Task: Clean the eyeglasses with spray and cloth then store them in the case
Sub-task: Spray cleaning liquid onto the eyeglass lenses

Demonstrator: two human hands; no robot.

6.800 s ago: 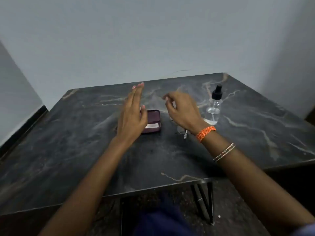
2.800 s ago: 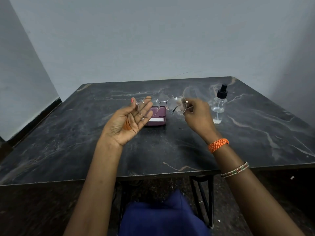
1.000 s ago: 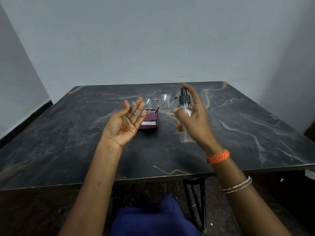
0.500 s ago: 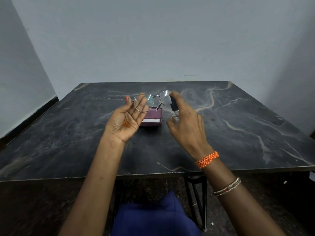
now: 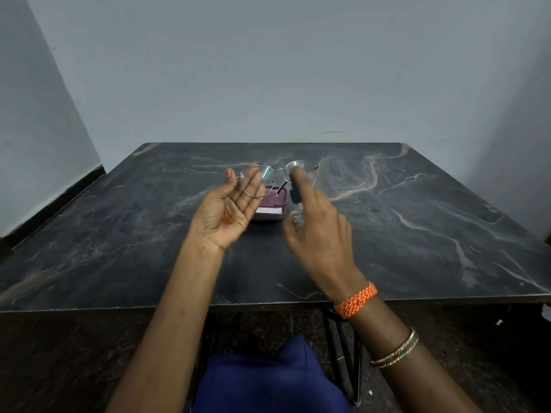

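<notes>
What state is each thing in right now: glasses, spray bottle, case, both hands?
eyeglasses: unfolded, held up above the table by the left hand.
spray bottle: gripped in the right hand, black nozzle close to the right lens.
case: lying on the table, open, white strip showing inside.
left hand: palm up, fingers holding the frame.
right hand: wrapped round the bottle.

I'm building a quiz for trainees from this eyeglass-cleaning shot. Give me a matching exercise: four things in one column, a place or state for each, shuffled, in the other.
Things:
1. thin metal-framed eyeglasses
2. maroon rectangular case
3. clear spray bottle with black nozzle
4. orange braided wristband

Places or states:
A. lying open on the dark marble table
B. gripped in the right hand
C. around the right wrist
D. held up in the left hand

Pairs: 1-D, 2-A, 3-B, 4-C
</notes>
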